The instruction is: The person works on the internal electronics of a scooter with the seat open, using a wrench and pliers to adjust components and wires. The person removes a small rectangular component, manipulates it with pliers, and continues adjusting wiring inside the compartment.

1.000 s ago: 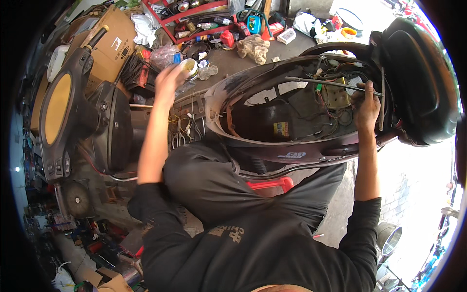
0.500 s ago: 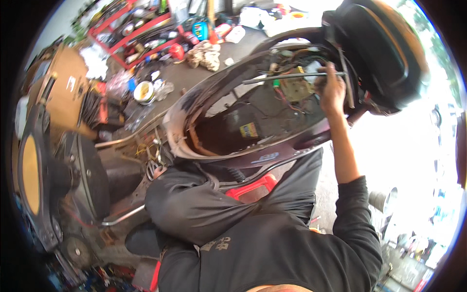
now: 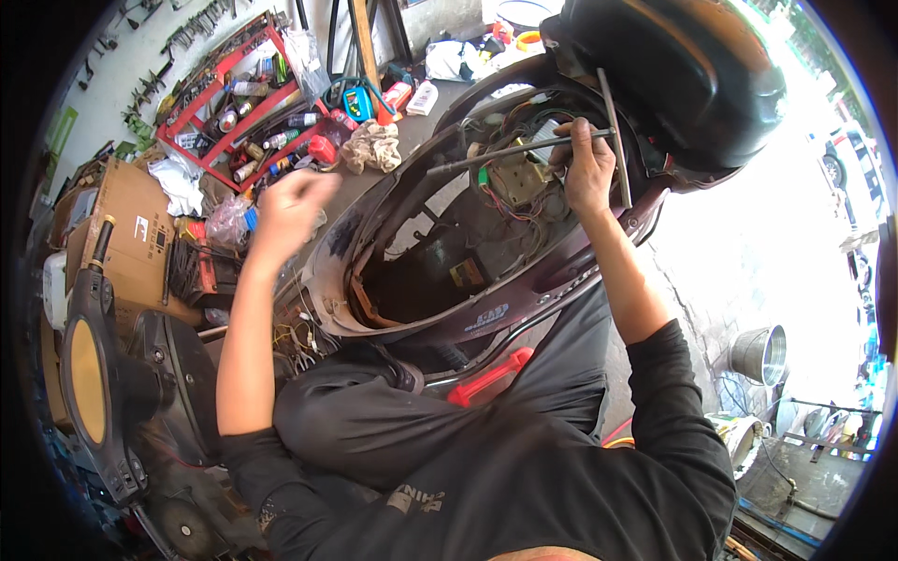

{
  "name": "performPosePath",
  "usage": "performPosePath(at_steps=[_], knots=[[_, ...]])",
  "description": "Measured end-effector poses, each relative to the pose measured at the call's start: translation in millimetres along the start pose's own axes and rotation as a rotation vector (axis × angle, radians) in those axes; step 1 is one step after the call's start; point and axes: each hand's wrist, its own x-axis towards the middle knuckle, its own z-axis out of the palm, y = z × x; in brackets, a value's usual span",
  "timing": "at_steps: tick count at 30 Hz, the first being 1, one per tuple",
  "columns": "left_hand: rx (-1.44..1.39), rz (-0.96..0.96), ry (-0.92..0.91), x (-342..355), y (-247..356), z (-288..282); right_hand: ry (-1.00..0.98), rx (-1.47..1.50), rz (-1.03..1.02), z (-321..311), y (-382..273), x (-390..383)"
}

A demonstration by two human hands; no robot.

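Note:
My right hand (image 3: 589, 173) is closed around a long metal T-handle wrench (image 3: 496, 157), near its crossbar. The wrench's shaft points left over the open body of a scooter (image 3: 486, 313). Beneath it, inside the body, are coloured wires and a yellowish boxy part (image 3: 520, 179). My left hand (image 3: 290, 213) is raised beyond the body's left end, apart from it. Motion smears its fingers, and I cannot make out anything in them.
A black top box (image 3: 669, 89) sits at the scooter's tail. The scooter's handlebar end (image 3: 89, 379) is at left. Beyond stand a cardboard box (image 3: 126, 238) and a red rack (image 3: 201, 150) of bottles. A red plastic piece (image 3: 491, 377) lies near my legs, a metal pot (image 3: 760, 355) at right.
My left hand has come up into open view over the left side. My right hand still grips the wrench, whose shaft now slants down more to the left. The view has shifted.

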Motion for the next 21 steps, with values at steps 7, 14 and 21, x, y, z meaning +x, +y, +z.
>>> performPosePath(at_steps=[7, 14, 21], knots=[[0.165, 0.083, -0.52, 56, 118, 170, 0.146, 0.061, -0.144, 0, -9, -4], [0.048, -0.16, -0.123, 102, 98, 307, 0.228, 0.073, -0.099, -1, -14, 4], [0.065, -0.275, -0.065, 109, 105, 323, 0.256, 0.096, -0.095, -2, -15, 5]])
